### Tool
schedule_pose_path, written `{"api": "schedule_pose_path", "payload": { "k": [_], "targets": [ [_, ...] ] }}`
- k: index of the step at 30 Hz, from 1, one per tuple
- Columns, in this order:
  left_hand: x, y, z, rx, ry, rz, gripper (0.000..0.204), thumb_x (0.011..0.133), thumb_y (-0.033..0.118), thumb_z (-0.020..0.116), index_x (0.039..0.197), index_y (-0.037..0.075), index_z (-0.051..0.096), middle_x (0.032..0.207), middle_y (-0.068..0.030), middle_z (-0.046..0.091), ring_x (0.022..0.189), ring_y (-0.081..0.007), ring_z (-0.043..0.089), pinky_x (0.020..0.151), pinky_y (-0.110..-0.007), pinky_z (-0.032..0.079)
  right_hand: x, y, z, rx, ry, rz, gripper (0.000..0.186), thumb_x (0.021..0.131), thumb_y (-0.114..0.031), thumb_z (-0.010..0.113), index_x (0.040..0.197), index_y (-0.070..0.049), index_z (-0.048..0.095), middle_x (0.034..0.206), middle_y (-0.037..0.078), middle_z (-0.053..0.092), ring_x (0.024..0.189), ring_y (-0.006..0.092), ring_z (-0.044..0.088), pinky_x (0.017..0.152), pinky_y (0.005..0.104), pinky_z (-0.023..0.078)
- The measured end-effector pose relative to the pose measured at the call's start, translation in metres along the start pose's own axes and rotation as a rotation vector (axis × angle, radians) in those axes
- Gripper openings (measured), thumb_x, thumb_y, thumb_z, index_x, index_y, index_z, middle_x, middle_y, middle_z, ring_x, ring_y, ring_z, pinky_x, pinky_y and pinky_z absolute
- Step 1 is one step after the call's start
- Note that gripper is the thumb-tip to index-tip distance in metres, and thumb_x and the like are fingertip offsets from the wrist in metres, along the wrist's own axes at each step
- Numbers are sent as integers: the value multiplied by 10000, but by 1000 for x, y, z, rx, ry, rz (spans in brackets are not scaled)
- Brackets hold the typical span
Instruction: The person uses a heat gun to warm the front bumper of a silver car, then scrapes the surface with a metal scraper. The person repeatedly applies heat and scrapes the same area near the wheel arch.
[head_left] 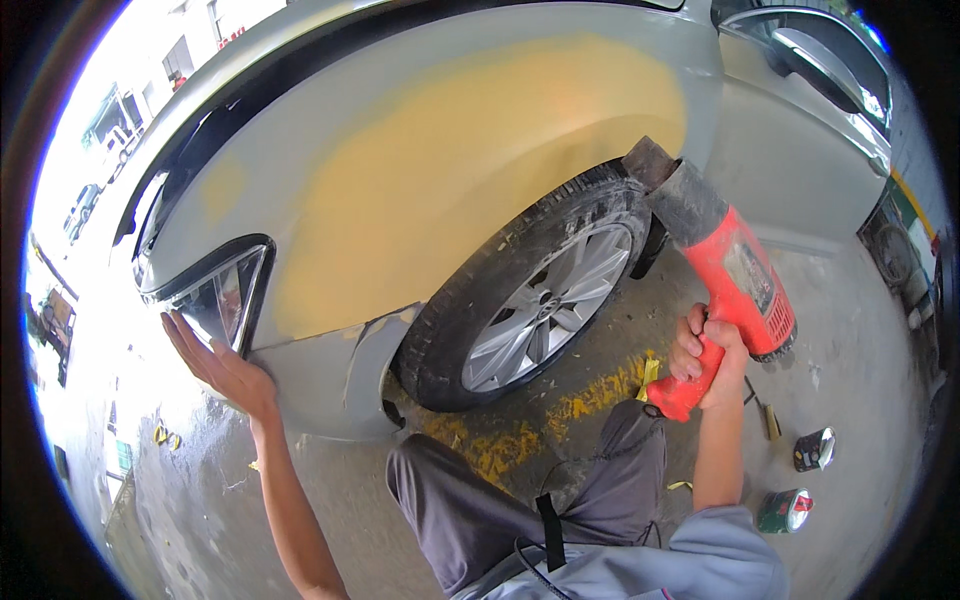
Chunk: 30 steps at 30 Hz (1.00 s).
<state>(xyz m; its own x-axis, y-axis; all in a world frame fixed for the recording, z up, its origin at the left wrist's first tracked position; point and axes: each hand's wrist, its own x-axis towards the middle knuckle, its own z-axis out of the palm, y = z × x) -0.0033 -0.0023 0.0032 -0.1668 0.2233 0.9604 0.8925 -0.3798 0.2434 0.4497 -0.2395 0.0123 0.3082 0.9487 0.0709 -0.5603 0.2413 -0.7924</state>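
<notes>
In my right hand (712,350) is a red heat gun (735,275), its fingers wrapped round the handle. The gun's dark nozzle tilts up and left, in front of the car's fender (480,160) near the top of the tyre. A broad patch of yellow filler covers much of that grey fender. My left hand (225,368) is open, fingers stretched out, at the lower edge of the headlight (215,300); whether it touches the car I cannot tell. Below the fender stands the wheel (548,308), with a silver rim and a black tyre.
Two open tins (815,449) stand on the floor to the right, beside a brush-like tool (771,421). Worn yellow paint (500,450) marks the ground by my knees. A black cord (600,458) runs across my lap. The car door (800,130) is at the upper right.
</notes>
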Motion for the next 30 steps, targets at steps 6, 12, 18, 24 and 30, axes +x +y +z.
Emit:
{"api": "schedule_pose_path", "payload": {
  "k": [6,12,18,24,30],
  "targets": [
    [-1,-2,-2,-6,-18,-5,576,995,429,214,1449,85,303,1510,-150,258,1405,-324,214,1116,-503,161,-11,7,12,-46,-58,58,218,753,-202,594,819,-41,463,634,61,451,420,151,430,420,314,400],
    [-1,-3,-1,-3,-9,15,523,994,334,256,1434,62,323,1495,-174,280,1393,-344,239,1110,-501,178,-21,13,23,-86,-107,102,205,762,-170,604,830,-30,470,637,71,465,427,158,462,432,317,420],
    [1,-1,-1,-38,18,24,501,989,296,285,1419,49,352,1475,-187,312,1377,-354,270,1107,-495,198,-29,16,35,-150,-156,135,212,753,-146,636,840,-21,489,654,81,487,446,159,497,447,312,435],
    [0,-8,-1,-37,19,20,544,999,379,221,1431,71,340,1492,-163,290,1392,-343,238,1114,-495,167,-36,23,45,-259,-167,179,207,737,-127,641,850,-14,510,654,94,500,462,168,514,459,313,439],
    [0,-4,-1,-105,18,-13,556,998,388,186,1424,76,361,1497,-153,291,1396,-346,227,1118,-491,154,-38,28,56,-400,-187,233,235,713,-133,651,844,-2,507,647,113,513,456,181,514,464,315,440]
  ]
}}
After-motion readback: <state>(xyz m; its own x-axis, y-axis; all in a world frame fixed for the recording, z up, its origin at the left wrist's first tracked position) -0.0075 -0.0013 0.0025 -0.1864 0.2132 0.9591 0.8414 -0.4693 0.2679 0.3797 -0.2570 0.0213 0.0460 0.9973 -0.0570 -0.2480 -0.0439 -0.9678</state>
